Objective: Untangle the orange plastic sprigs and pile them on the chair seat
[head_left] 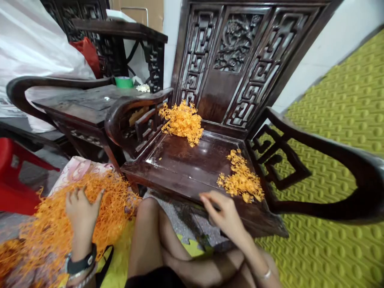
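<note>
My left hand rests on a big heap of tangled orange plastic strands at the lower left, fingers spread and curled down into it. My right hand lies on the front edge of a dark carved wooden chair seat, fingers stretched out, just left of a small pile of orange pieces. A larger orange pile sits at the seat's back left corner. Neither hand visibly holds anything.
My bare knees are between the heap and the chair. The chair's armrests curve on both sides. A dark side table with a green tape roll stands left. A red stool is far left; a green mat covers the floor at the right.
</note>
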{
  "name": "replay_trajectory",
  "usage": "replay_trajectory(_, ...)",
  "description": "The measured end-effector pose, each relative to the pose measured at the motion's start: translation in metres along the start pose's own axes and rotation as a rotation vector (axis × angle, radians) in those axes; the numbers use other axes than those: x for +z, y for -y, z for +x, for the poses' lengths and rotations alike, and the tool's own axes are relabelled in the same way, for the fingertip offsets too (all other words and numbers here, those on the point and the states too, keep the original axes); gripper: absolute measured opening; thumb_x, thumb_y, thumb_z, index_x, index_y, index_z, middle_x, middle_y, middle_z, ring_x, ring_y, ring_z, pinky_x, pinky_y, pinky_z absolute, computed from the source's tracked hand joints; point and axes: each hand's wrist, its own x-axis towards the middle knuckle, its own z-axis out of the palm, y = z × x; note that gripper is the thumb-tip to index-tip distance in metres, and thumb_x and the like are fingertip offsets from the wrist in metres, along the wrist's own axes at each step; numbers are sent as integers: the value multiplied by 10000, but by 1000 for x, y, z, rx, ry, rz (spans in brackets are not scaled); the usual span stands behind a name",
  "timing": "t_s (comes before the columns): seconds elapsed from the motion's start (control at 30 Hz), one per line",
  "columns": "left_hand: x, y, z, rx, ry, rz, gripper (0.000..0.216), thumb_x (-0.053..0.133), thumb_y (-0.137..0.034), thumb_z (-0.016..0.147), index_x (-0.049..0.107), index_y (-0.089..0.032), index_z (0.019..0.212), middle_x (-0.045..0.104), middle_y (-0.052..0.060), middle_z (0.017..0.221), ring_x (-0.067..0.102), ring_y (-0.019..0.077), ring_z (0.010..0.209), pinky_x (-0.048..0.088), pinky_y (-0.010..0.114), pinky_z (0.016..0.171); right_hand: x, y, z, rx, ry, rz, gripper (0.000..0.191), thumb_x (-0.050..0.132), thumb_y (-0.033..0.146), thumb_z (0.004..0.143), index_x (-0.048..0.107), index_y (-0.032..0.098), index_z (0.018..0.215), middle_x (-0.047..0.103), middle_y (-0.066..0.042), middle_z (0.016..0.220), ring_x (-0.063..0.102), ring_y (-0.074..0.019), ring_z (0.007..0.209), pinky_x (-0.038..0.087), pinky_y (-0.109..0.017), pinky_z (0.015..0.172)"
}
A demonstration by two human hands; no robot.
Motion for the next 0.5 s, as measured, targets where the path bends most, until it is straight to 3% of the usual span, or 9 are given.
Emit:
replay_trajectory(0.07,-19,-42,-6,89,-17,-237,499,443,-591,848,659,-242,1131,680,59,1242,607,381,1160,472,541,1005,-16,-13,52,12,22,-79,203,541,311,927,712,204,904,735,-42,836,665,-179,735,492,-293,683)
replay_trajectory(0.13,-37,-100,-7,230,70,-551,295,481,-536,877,706,-349,915,762,-86,943,703,308,939,558,483,887,-19,-31,116,90,97,-235,189,552,279,912,717,197,953,742,-59,966,676,-191,852,493,-302,802)
replay_trajectory(0.17,-42,-134,-4,361,117,-663,264,493,-486,896,719,-350,879,766,-85,875,714,279,888,568,449,871,-15,-41,148,186,130,-331,191,548,247,907,714,203,989,733,-59,1053,669,-195,941,475,-300,873)
replay_trajectory(0.23,-38,-205,12,699,251,-651,250,498,-401,923,728,-311,963,776,-36,933,719,239,879,563,395,874,0,-65,206,289,109,-397,222,552,188,885,701,149,1044,697,-131,1160,646,-238,1050,453,-325,918)
replay_trajectory(0.3,-13,-271,37,992,391,-506,340,503,-290,921,638,-273,1232,733,34,1155,687,236,1040,510,395,977,19,-88,246,383,81,-431,229,561,177,874,687,100,1050,680,-187,1169,646,-251,1055,458,-315,891)
replay_trajectory(0.37,27,-322,66,1194,449,-406,592,593,-142,822,486,-203,1402,575,100,1409,530,244,1303,380,398,1125,35,-108,268,458,45,-438,214,546,182,883,684,82,1012,699,-196,1087,664,-238,992,467,-288,836)
replay_trajectory(0.43,71,-356,91,1273,479,-328,708,671,-78,728,468,-148,1403,484,151,1483,398,270,1410,277,427,1185,42,-123,277,489,-9,-426,231,488,194,917,680,84,982,715,-178,999,673,-221,921,465,-274,789)
replay_trajectory(0.5,110,-373,108,1245,490,-336,744,734,-125,709,461,-145,1402,461,165,1497,358,269,1433,229,424,1204,41,-133,280,457,-83,-402,283,416,215,954,671,100,997,716,-156,980,668,-212,894,458,-276,777)
